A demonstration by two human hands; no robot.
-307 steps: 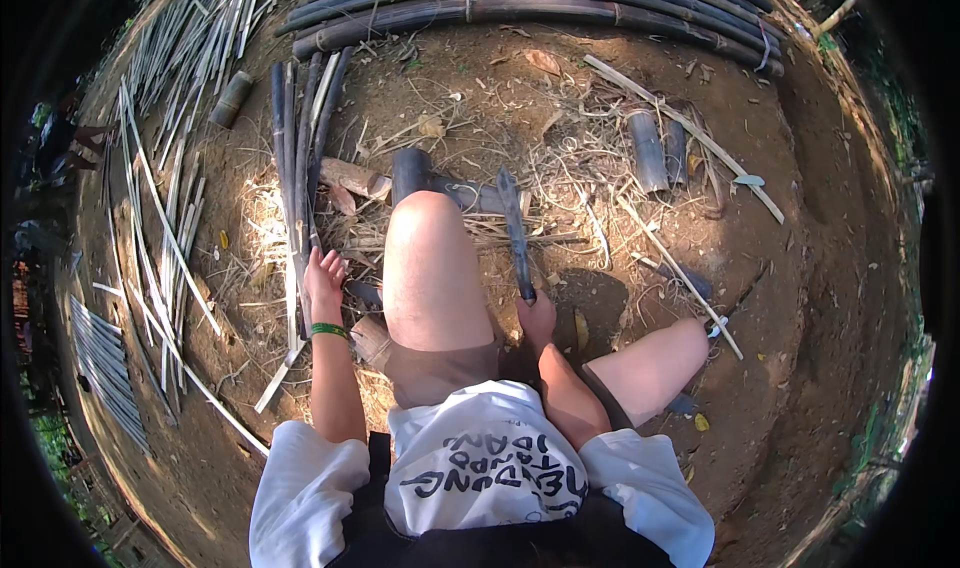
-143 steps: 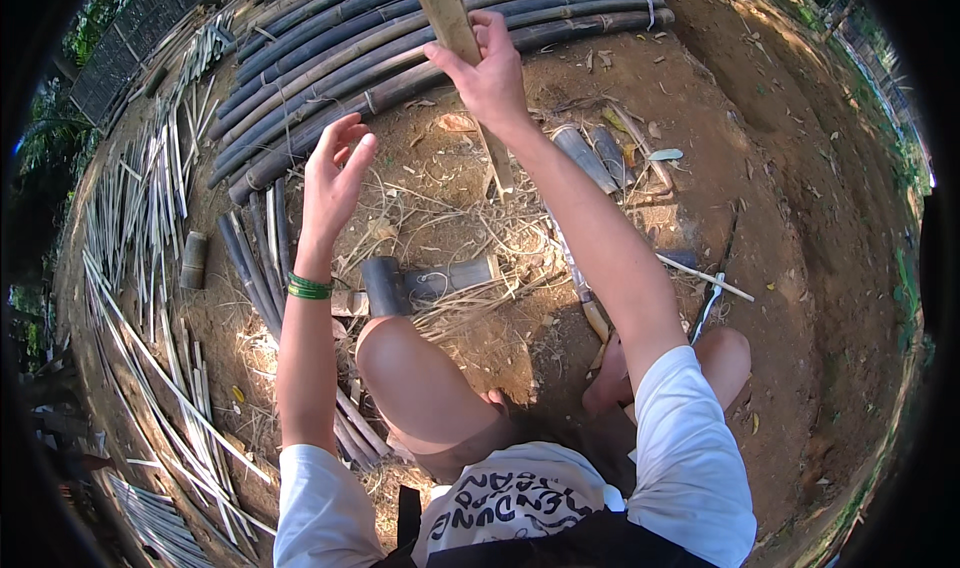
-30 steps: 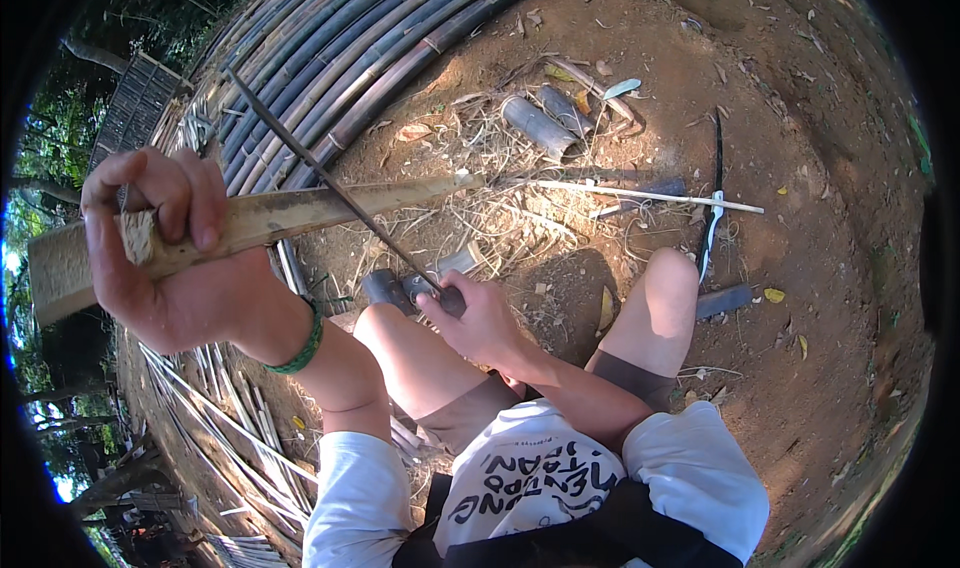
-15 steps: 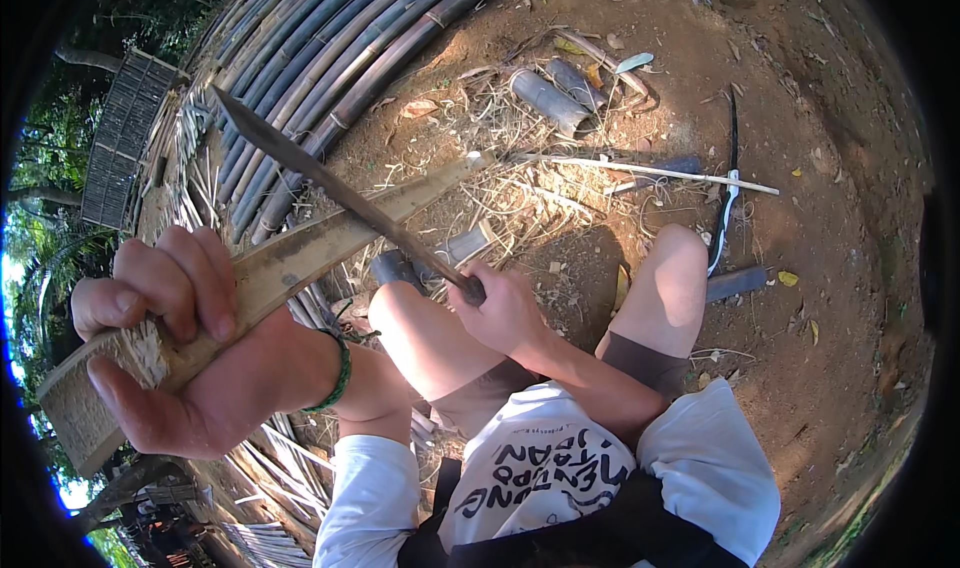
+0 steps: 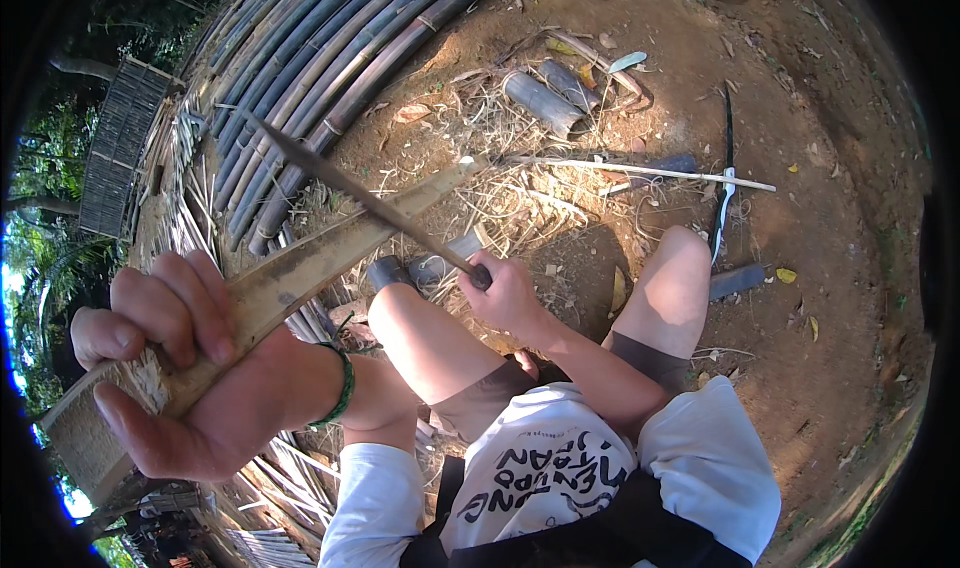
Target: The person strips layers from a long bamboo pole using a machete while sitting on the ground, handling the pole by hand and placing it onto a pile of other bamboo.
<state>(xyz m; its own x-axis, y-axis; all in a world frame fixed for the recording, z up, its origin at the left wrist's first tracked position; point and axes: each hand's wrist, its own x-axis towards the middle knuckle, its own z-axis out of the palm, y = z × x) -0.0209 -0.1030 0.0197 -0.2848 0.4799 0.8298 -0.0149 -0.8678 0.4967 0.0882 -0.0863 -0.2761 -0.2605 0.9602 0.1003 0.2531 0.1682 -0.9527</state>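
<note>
My left hand (image 5: 175, 363), with a green band on the wrist, grips the near end of a long split bamboo slat (image 5: 330, 253) that slants up and right over my knee. My right hand (image 5: 505, 293) holds the handle of a long knife (image 5: 350, 190). Its blade lies across the slat's upper face, tip pointing up-left. I sit on bare earth with both knees bent.
A stack of long bamboo poles (image 5: 330, 58) runs along the top left. Short cut bamboo tubes (image 5: 540, 98) and dry shavings litter the ground ahead. A thin stick (image 5: 640, 171) and a dark curved blade (image 5: 724, 183) lie beside my right knee. Thin strips pile at left (image 5: 190, 238).
My left hand has drawn the slat's end closer to the camera and lower. The knife blade has slid along the slat, its tip now higher and farther right.
</note>
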